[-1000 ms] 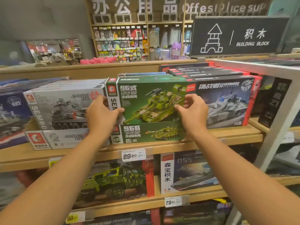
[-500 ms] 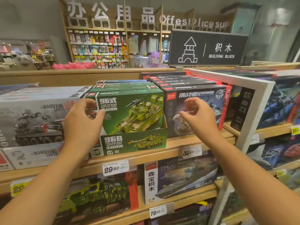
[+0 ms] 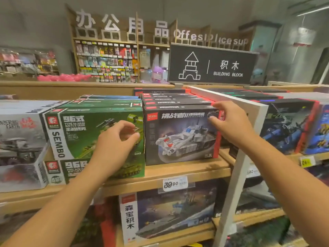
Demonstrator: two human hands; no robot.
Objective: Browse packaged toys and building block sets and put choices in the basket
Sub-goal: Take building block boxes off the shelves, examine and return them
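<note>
A black Sembo box with a grey tank picture (image 3: 178, 139) stands at the front of a stack on the wooden shelf (image 3: 187, 172). My right hand (image 3: 229, 122) is at its upper right corner, thumb on the front face and fingers over the top edge. To its left stands a green "Type 96 Main Battle Tank" box (image 3: 80, 132) on a second green box. My left hand (image 3: 115, 143) hovers before the green box's right part, fingers loosely curled and holding nothing, close to the black box's left edge. No basket is in view.
A white upright post (image 3: 249, 139) stands just right of my right hand. Beyond it are blue-pictured boxes (image 3: 288, 125). A white truck box (image 3: 19, 139) sits at far left. A "39.90" price tag (image 3: 175, 183) and a warship box (image 3: 169, 214) lie below. A "Building Block" sign (image 3: 213, 65) stands behind.
Both hands have left the green tank box and moved right. My right hand has reached the black box's upper right corner; my left hand now hovers near that box's left edge.
</note>
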